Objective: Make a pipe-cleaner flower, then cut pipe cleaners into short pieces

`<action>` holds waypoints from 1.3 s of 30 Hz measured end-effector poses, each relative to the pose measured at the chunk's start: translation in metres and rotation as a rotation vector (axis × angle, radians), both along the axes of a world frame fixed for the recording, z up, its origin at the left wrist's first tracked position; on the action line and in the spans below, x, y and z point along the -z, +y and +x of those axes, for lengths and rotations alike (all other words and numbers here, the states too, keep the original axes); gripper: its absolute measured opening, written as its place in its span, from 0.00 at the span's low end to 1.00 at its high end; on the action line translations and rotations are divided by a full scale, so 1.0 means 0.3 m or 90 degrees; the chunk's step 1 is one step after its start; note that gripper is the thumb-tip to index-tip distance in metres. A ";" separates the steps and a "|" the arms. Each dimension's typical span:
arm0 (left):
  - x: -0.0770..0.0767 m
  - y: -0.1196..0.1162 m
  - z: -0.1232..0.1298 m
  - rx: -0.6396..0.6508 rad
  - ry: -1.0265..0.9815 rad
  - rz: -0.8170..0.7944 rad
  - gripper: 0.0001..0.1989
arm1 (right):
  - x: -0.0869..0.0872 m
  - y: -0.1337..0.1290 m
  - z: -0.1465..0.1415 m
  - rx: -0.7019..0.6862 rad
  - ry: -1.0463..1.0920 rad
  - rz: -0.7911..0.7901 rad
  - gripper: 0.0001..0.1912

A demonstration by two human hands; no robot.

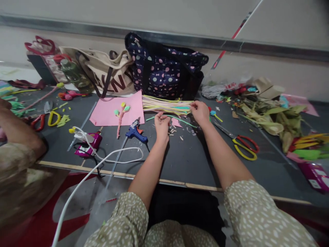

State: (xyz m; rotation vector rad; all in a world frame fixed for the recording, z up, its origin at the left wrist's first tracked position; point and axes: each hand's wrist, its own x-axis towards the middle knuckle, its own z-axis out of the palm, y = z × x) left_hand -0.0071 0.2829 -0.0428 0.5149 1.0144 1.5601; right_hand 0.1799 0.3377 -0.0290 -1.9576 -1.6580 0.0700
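A bundle of yellow, pink and green strips [167, 105] lies on the dark table, just beyond my hands. My right hand [199, 111] touches the bundle's right end with its fingers closed together; what they pinch is too small to make out. My left hand [161, 122] is palm partly up, its fingers curled and apart, next to a thin green stem [181, 119] that curves between my hands. A pink paper sheet [102, 111] holds a pink stem with green and yellow tips [120, 120]. The blue glue gun [136, 132] rests left of my left hand.
Red-and-yellow-handled scissors [245, 145] lie to the right, near dried husks [269, 120]. Bags [164, 70] stand along the wall. A white cord [102, 159] loops across the table's front edge, beside a purple box [88, 145]. Another person's arm [20, 132] reaches in at left.
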 end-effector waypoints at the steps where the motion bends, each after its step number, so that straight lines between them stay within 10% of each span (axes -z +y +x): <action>1: 0.001 0.002 -0.002 -0.003 -0.005 -0.008 0.21 | 0.002 0.000 0.007 0.007 -0.002 0.002 0.13; 15: 0.013 0.015 -0.033 -0.035 0.027 0.007 0.20 | 0.023 -0.085 -0.038 -0.221 -0.161 -0.114 0.08; 23: -0.004 -0.007 -0.009 0.070 0.124 0.076 0.09 | 0.015 -0.147 -0.091 -0.192 -0.203 -0.098 0.12; 29: 0.003 -0.018 0.008 0.264 0.065 0.032 0.19 | -0.052 -0.246 -0.102 -0.166 -0.098 -0.047 0.09; 39: -0.010 -0.021 -0.009 0.225 -0.044 0.035 0.18 | -0.037 -0.431 -0.056 -0.299 0.116 -0.089 0.09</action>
